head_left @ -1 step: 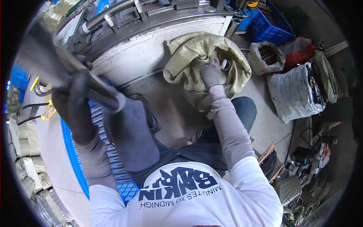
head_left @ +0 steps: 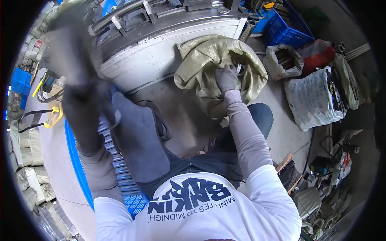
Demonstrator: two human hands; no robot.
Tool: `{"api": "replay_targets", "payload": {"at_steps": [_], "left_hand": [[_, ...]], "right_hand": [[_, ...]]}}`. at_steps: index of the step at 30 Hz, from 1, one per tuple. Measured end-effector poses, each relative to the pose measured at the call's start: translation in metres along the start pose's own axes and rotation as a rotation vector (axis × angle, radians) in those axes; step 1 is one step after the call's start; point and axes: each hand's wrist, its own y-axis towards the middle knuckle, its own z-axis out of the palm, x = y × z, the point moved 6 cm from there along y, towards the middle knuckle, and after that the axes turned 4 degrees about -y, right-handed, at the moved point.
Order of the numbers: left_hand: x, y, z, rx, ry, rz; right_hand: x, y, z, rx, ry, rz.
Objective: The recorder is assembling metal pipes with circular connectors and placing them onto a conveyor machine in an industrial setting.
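Observation:
My left hand [head_left: 86, 100], in a dark glove, is closed around metal tubes [head_left: 76, 52] that rise toward the machine. Motion blurs both, so how many tubes there are does not show; one tube end [head_left: 116, 118] sticks out beside my knee. My right hand [head_left: 227, 77], in a grey glove, is inside the mouth of a pale green woven sack [head_left: 201, 76] between my feet. Its fingers look curled; what they hold is hidden. A round piece with a white rim [head_left: 240, 67] lies just beside them in the sack.
A blue crate [head_left: 130, 203] with many metal tubes [head_left: 122, 168] stands at my left. The machine bench [head_left: 161, 44] runs along the far side. To the right are a white bag of tubes [head_left: 281, 60], a filled plastic bag [head_left: 309, 98] and a blue bin [head_left: 287, 28].
My left hand has swung the tubes to a more upright angle, their near end moving left and down. My right hand has shifted slightly to the right within the sack.

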Motion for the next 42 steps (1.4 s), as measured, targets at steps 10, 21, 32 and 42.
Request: {"api": "replay_targets", "payload": {"at_steps": [10,21,32,42], "left_hand": [[0.101,-0.078,0.046,0.652,1.073,0.212],[0.104,-0.080,0.056,0.697,1.065,0.232],[0.109,-0.080,0.060,0.743,1.114,0.205],[0.114,-0.081,0.065,0.763,1.165,0.206]], "right_hand": [[0.016,-0.016,-0.010,0.051,0.721,0.056],[0.122,-0.135,-0.068,0.018,1.111,-0.613],[0.130,-0.142,-0.077,-0.096,1.031,-0.464],[0.127,-0.143,-0.057,-0.073,1.199,-0.296]]}}
